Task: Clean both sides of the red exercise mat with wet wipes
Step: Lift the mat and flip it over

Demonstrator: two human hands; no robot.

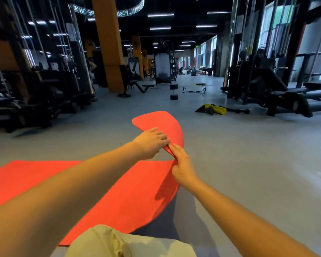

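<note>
Red exercise mat (130,191): on the grey gym floor (248,164), one end lifted and curling over, its edge pinched by my left hand (152,142) and right hand (182,165); risk, as I judge it, is limp foam slipping that shallow pinch and flopping back unturned.

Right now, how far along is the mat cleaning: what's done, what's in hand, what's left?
Done: nothing provable; no wet wipe is in view. In hand: the left hand and right hand grip the edge of the red mat, its far end lifted off the floor, likely being turned over. Left: wiping, at least of the underside; I cannot tell whether either side is clean.
</note>
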